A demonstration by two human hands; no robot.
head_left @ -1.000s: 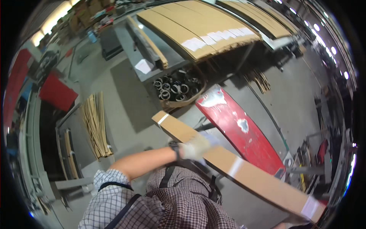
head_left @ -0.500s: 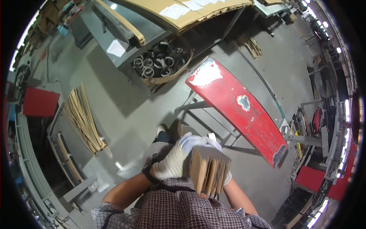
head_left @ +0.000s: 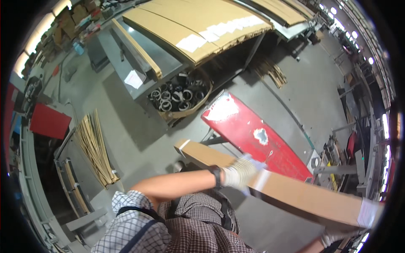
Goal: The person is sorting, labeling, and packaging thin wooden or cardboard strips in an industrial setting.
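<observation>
A long bundle of brown cardboard strips (head_left: 295, 192) slants across in front of me, its left end farther away and its right end near the right rim. White bands wrap it, and a pale label is at the right end. My left hand (head_left: 242, 170), in a whitish knit glove below a dark wristband, is closed over its middle, slightly blurred. My right hand (head_left: 335, 237), gloved too, grips its near lower edge by the right end; most of those fingers are hidden. Beyond the bundle stands a red, paint-worn bench top (head_left: 253, 130) on metal legs, partly covered by it.
Ahead stands a metal table (head_left: 107, 44) with large cardboard sheets (head_left: 168, 21) and papers. Beneath is a carton (head_left: 185, 113) of dark and white rings. Thin strips (head_left: 95, 152) lean at left near a red panel (head_left: 49, 121). More strips (head_left: 274, 74) lie on the floor.
The bundle has turned from pointing end-on at my body to lying crosswise, its near end swung right. My left arm now reaches across, and my right hand has moved far right. My view has shifted.
</observation>
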